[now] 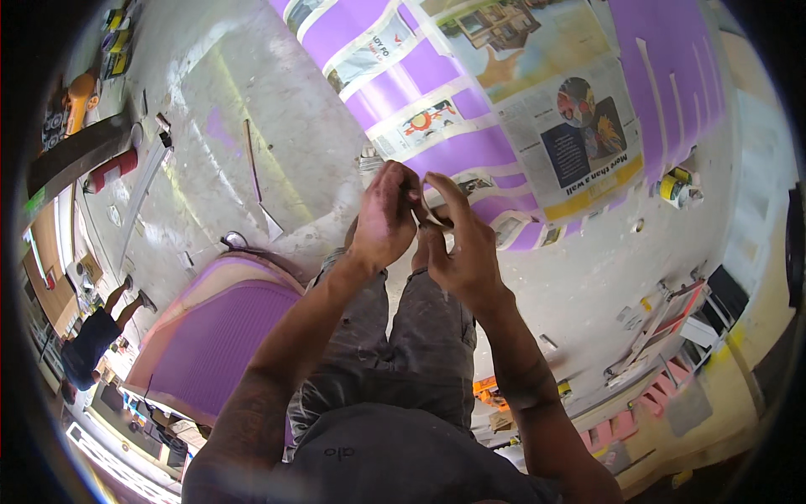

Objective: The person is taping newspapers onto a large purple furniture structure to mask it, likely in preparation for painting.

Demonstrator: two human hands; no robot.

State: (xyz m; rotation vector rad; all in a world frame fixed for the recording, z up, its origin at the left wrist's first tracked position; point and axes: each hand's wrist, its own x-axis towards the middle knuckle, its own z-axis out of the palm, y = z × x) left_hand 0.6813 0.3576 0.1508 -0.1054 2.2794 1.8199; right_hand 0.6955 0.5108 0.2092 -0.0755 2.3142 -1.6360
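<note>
left hand (pixel 384 217) and right hand (pixel 460 244), fingers pinched together, touching

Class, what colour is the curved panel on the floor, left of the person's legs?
Purple, with a pale pinkish edge; the head view shows it.

1. The painted panel (pixel 470 147) at twelve o'clock was bright purple, crossed by strips of printed newspaper (pixel 579 118) in grey, blue and yellow.
2. A second panel (pixel 214 340) at eight o'clock was purple with a pale pink border.
3. The floor (pixel 277 109) was mottled grey with whitish streaks.
4. The trousers (pixel 420 336) were grey and paint-flecked.
5. The tape roll (pixel 672 186) at two o'clock was yellow.
6. The canister (pixel 113 168) at ten o'clock was red.
</note>
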